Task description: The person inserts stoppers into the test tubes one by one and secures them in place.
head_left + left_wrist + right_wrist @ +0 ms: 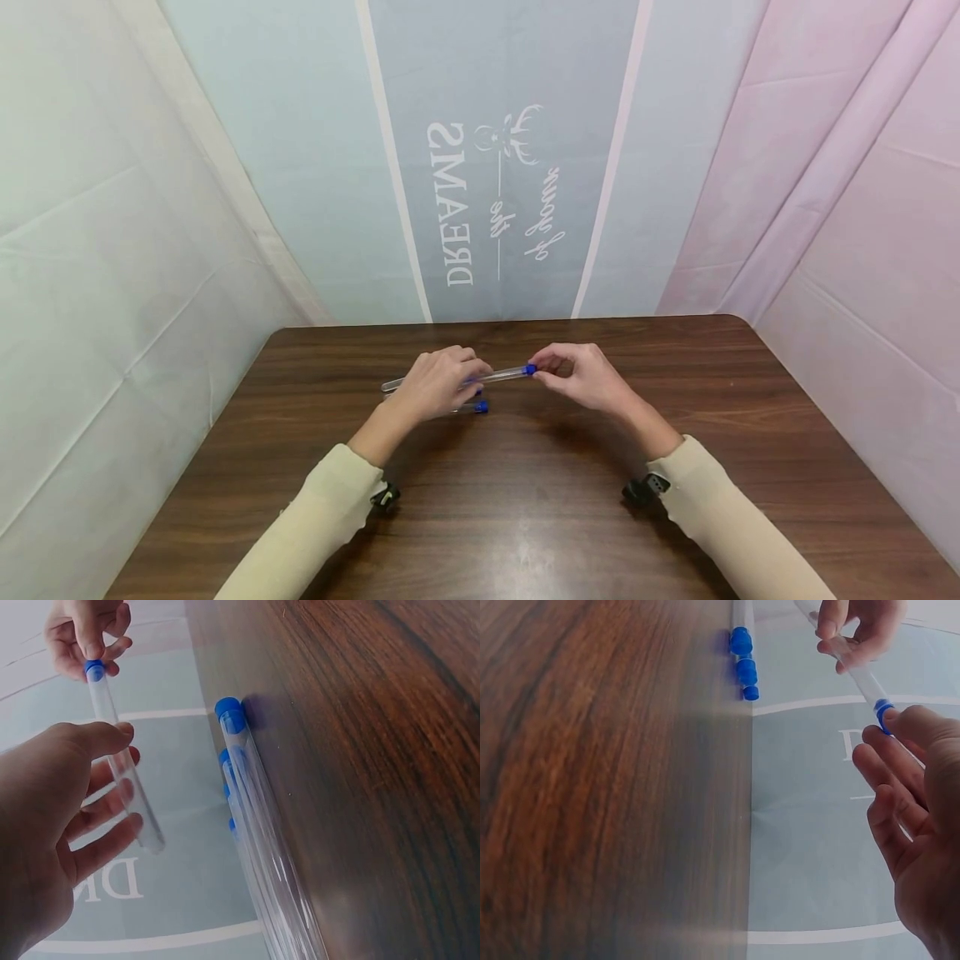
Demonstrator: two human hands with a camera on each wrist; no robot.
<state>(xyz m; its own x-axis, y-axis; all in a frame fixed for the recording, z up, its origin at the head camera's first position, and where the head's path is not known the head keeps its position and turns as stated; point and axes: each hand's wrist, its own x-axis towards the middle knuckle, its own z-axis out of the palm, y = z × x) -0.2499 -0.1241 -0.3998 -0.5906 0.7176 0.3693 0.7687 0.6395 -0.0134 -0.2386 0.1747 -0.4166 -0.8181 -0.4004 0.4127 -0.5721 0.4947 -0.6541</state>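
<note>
A clear test tube [507, 374] with a blue cap [531, 369] is raised above the table, its capped end to the right. My left hand [433, 385] holds the tube's body between thumb and fingers. At the other end, my right hand [588, 380] pinches the blue cap between thumb and fingertips. Several more capped test tubes [259, 817] lie side by side on the table, close by the left hand. In the head view that hand hides most of them, leaving a blue cap [481, 407] showing. The cap is on the held tube.
The brown wood-grain table [517, 517] runs back to a printed cloth backdrop [502, 208]. Pale cloth walls [97, 292] stand at both sides. A dark strapped device [386, 497] sits on each wrist.
</note>
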